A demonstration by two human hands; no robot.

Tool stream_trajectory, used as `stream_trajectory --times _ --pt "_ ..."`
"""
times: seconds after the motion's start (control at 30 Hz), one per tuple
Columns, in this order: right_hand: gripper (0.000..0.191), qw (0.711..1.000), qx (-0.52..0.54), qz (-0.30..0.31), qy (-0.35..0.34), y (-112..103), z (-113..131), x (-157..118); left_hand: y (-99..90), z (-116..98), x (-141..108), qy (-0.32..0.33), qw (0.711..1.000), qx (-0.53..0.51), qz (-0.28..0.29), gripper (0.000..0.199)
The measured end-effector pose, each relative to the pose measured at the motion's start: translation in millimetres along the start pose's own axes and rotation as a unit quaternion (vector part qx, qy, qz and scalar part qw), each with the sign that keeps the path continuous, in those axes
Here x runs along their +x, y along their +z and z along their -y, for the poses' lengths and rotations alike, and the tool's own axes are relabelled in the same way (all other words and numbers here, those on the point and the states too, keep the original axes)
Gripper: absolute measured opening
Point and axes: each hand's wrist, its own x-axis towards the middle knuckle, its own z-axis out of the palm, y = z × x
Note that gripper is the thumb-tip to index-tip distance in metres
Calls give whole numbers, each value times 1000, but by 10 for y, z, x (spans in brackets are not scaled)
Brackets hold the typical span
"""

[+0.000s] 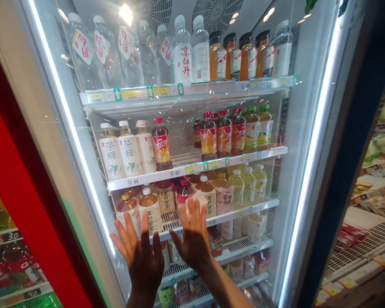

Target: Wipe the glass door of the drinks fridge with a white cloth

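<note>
Left hand (pixel 144 263) and right hand (pixel 193 239) spread empty fingers (pixel 145 235) before bottles (pixel 154 216). Contact is unclear; keep touch light.

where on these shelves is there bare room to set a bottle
Between the lone brown bottle with a red cap and the cluster of matching bottles, the white wire second shelf lies bare. The white top shelf is crowded with clear plastic bottles and amber bottles with black caps.
</note>
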Motion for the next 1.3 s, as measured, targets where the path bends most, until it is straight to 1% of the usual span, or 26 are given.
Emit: stream_trajectory --times 0.07,0.1,0.13,0.17,0.27,0.3,0.33,0.37,0.47,0.5,0.53,0.57,0.63,0.7,0.73,0.77,0.87,0.9,0.93,0.97,1.03,1.1,1.13,1.17,1.2,1.3 --pt "85 999 -2 -26 28 -71 -163 235 46 -104 15 19 1000 -5 -3 78" --pt "87 999 -2 -31 33 -100 -238 302 75 -167 22 28 1000 -7 -5 78" --pt "88 999 -3 -28 29 -118 -303 300 108 -234 26 33 999 -9 -7 78" --pt "88 1000 -6 -19 18 -125 -358 227 144 -302 28 35 999 -9 -8 77" --pt "83 1000 -19 11 -7 -91 -518 -203 281 -514 18 30 999 -18 -6 75" --pt "82 1000 -19 14 -10 -77 -593 -301 336 -591 14 32 999 -26 -5 75" --pt "81 1000 -17 11 -7 -71 -687 -331 396 -673 9 36 999 -34 -6 75" --pt "82 1000 -17 -1 1 -80 -797 -288 459 -761 6 42 998 -41 -7 75" --pt "87 998 -23 -55 35 -190 -1175 61 649 -1062 0 64 997 -47 -9 77" --pt "86 997 -25 -61 39 -236 -1293 137 708 -1171 -1 68 997 -46 -9 79" --pt "86 998 -23 -55 35 -276 -1401 146 764 -1281 -4 70 996 -45 -9 80" --pt "86 999 -19 -39 24 -305 -1499 85 818 -1392 -7 70 997 -42 -9 81" --pt "84 1000 -13 -13 -1 -345 -1682 -182 921 -1610 -16 64 997 -34 -10 83" --pt "80 1000 -13 -6 -22 -401 -1894 -421 1027 -1825 -32 59 998 -27 -11 84" --pt "79 999 -14 -8 -28 -447 -2020 -455 1082 -1932 -44 56 998 -24 -12 84" --pt "78 999 -14 -11 -28 -505 -2158 -418 1139 -2039 -61 53 998 -22 -14 84" --pt "79 999 -9 -36 3 -699 -2585 -85 1312 -2355 -137 48 998 -27 -15 83" --pt "79 999 -6 -43 14 -746 -2707 -11 1367 -2452 -167 49 998 -31 -11 82" --pt "78 999 -2 -42 19 -778 -2810 -3 1417 -2544 -197 51 998 -35 -6 82" --pt "79 999 2 -31 17 -795 -2895 -69 1463 -2628 -224 52 998 -39 -1 81" --pt "79 1000 4 -5 12 -804 -3030 -355 1540 -2778 -257 53 998 -42 6 81" --pt "80 1000 -3 2 6 -826 -3176 -621 1600 -2913 -260 47 998 -43 5 82" --pt "80 1000 -7 -2 8 -855 -3267 -662 1625 -2978 -252 43 998 -45 3 83" --pt "79 1000 -10 -9 16 -898 -3373 -623 1649 -3041 -241 39 998 -48 1 83" --pt "78 999 -12 -19 31 -949 -3487 -512 1672 -3102 -228 35 998 -52 -1 83" --pt "77 995 -20 -52 85 -1084 -3776 -71 1741 -3244 -210 30 997 -70 0 82"
